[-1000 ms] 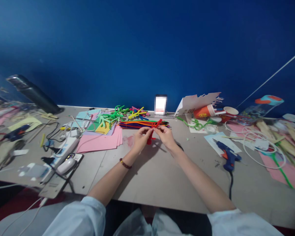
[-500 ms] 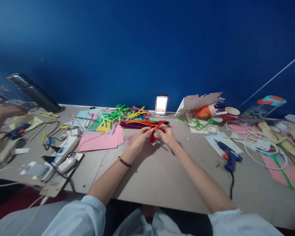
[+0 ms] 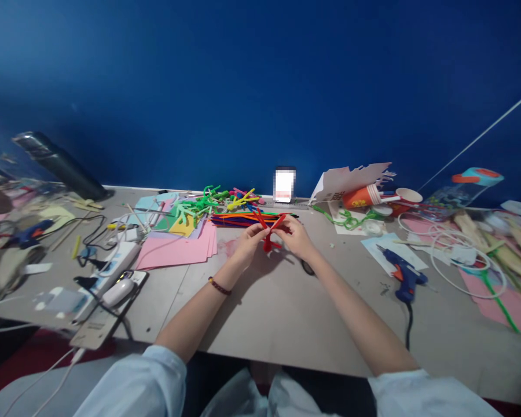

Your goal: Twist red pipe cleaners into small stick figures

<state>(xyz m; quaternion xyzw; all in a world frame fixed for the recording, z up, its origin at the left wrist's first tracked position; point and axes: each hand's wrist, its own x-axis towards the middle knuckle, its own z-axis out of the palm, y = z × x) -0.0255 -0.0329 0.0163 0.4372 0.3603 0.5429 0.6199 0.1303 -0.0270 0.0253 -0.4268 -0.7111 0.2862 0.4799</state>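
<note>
The red pipe-cleaner piece (image 3: 267,243) is held over the middle of the table (image 3: 282,324), just in front of the bundle of straight stems (image 3: 234,220). It is pinched by the left hand (image 3: 248,243) and the right hand (image 3: 296,236), both closed to a narrow grip. A crossing and a lower clump are already formed; two ends are left splayed upward, so the piece is judged unfinished. Bent green shapes (image 3: 202,202) are heaped behind the pink paper (image 3: 176,250); whether they are complete cannot be told. Containers: orange paper cups (image 3: 359,198) are nested and tipped over beside a leaning sheet (image 3: 345,178); by them another paper cup (image 3: 408,196) is seen, contents not visible. The clear jar (image 3: 449,196) is topped in blue and orange, contents blurred. Contents of the dark bottle (image 3: 63,165) are hidden
</note>
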